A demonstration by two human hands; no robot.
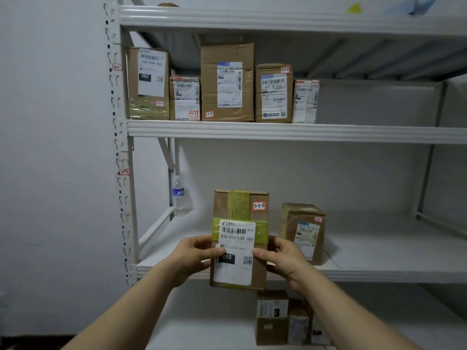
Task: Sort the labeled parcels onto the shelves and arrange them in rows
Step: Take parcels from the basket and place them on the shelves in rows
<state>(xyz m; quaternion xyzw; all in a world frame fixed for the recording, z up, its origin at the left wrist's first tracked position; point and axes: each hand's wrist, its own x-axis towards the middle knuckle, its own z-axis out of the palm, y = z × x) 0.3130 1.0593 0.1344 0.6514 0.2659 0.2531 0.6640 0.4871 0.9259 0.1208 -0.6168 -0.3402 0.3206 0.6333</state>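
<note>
Since both thumbs sit on the front label and the fingers wrap round the back edges, I'd say the parcel [237, 248] is being held up just to read it before it goes anywhere. The left hand [194, 256] grips the left side and the right hand [283, 258] grips the right, both closed firmly on the box, with the forearms reaching up from the bottom corners of the frame and the wrists bent slightly inward. It's upright at lower centre, in the air in front of the middle shelf [379, 274], not resting on it. The handwritten red-edged tag [259, 205] at its top right corner reads something like 5-1-6, and that's probably the whole point: the row of five parcels [227, 82] in the upper part of the frame carries similar tags running up to about 5, lined up left to right on the upper shelf [379, 134], with bare space to their right. So my guess is this one belongs up there next. One lone parcel [303, 231] stands on the middle shelf just right of the hands, a water bottle [179, 195] sits back left, and more boxes [278, 317] are stacked lower down.
</note>
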